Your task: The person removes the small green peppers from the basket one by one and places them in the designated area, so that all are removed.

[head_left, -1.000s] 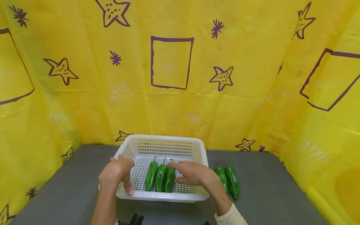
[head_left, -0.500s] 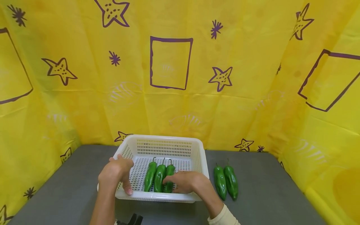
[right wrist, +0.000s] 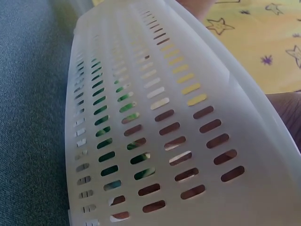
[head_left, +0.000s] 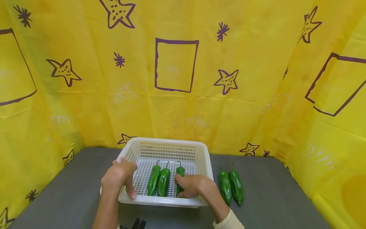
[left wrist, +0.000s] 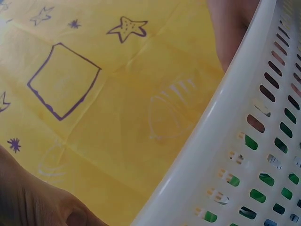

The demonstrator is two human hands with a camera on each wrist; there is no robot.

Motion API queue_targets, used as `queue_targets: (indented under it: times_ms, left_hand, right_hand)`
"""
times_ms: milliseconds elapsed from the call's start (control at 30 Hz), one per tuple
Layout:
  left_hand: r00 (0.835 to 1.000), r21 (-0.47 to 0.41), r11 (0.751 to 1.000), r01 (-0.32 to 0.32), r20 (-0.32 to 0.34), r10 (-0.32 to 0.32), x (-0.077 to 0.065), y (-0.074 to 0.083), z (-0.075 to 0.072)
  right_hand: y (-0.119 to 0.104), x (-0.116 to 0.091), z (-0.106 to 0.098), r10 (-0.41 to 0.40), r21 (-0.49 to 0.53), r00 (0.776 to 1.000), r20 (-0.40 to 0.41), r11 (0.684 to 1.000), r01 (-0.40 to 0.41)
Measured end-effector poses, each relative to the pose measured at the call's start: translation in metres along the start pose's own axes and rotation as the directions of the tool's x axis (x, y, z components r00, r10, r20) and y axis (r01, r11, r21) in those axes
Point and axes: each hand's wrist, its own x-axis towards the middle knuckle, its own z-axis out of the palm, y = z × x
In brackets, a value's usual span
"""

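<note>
A white slotted plastic basket (head_left: pixel 168 140) stands on the dark table. Inside it, two long green peppers (head_left: pixel 154 180) lie side by side toward the middle, stems pointing away. My left hand (head_left: pixel 119 175) holds the basket's near left corner, its thumb over the rim. My right hand (head_left: pixel 194 185) reaches over the near right side and grips a third green pepper (head_left: pixel 180 171), whose lower part is mostly covered by the fingers. Both wrist views look at the basket's outer wall (right wrist: pixel 263 202), and green shows through the slots.
Two more green peppers (head_left: pixel 236 187) lie together on the table (head_left: pixel 271 190) just right of the basket. A yellow patterned cloth (head_left: pixel 177 111) stands behind and at both sides. A black object (head_left: pixel 138 223) pokes in at the bottom edge.
My right hand has come down into the basket, taken hold of the rightmost pepper and shifted it right, away from the other two. The left hand has stayed on the basket.
</note>
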Motion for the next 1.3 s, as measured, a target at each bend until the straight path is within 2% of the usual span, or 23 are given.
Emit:
queue_targets:
  times_ms: [400, 567, 900, 1300]
  left_hand:
    - [1.000, 0.059, 0.998, -0.028, -0.002, 0.028, 0.000, 0.000, -0.001]
    - [1.000, 0.043, 0.999, -0.016, 0.005, 0.016, 0.000, 0.000, 0.000]
    - [1.000, 0.001, 1.000, 0.010, 0.014, -0.010, 0.000, 0.002, -0.002]
    - [1.000, 0.018, 1.000, 0.001, 0.003, -0.001, -0.001, 0.000, -0.001]
  right_hand:
    - [0.009, -0.001, 0.001, 0.073, 0.052, 0.997, 0.014, 0.996, -0.074]
    - [0.010, 0.000, 0.001, 0.086, 0.053, 0.996, 0.035, 0.995, -0.088]
    - [0.014, -0.002, -0.002, 0.069, 0.094, 0.998, 0.012, 0.993, -0.070]
    - [0.018, -0.006, -0.007, -0.074, 0.152, 0.994, -0.078, 0.985, 0.085]
